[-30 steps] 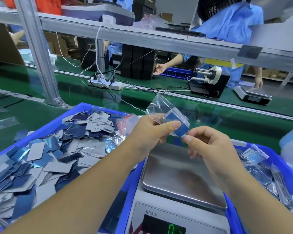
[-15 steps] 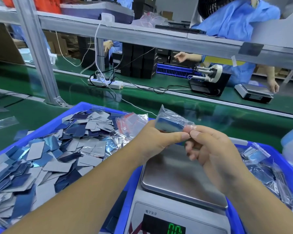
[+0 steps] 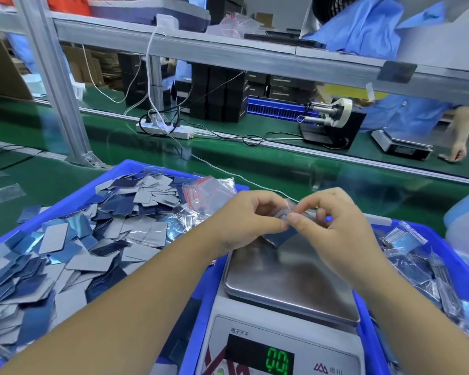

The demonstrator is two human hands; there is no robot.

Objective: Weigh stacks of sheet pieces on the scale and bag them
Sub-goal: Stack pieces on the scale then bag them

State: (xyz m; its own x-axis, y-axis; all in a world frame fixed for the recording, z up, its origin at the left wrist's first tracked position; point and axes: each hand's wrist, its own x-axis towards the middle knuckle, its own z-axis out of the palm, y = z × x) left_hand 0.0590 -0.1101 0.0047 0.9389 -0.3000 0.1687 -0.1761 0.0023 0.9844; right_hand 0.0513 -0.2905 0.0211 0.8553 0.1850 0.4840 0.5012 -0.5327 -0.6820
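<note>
A small clear zip bag (image 3: 283,212) with blue sheet pieces inside hangs above the steel pan of the scale (image 3: 287,277). My left hand (image 3: 251,220) pinches the bag's top edge from the left, and my right hand (image 3: 333,226) pinches the same edge from the right, thumbs nearly touching. The lower part of the bag (image 3: 283,239) shows dark blue below my fingers. The scale's green display (image 3: 276,361) reads zeros. Loose blue and grey sheet pieces (image 3: 65,244) fill the blue bin (image 3: 73,196) on the left.
A bundle of unused red-striped zip bags (image 3: 206,190) lies at the left bin's far corner. A second blue bin (image 3: 444,263) on the right holds filled bags (image 3: 406,247). Beyond runs a green conveyor (image 3: 282,169) with a power strip (image 3: 165,128), a tape dispenser (image 3: 328,123) and another scale (image 3: 401,144); a person in blue works there.
The bag has come down from in front of me to just above the scale pan. Both hands have closed in on its top edge, thumbs together.
</note>
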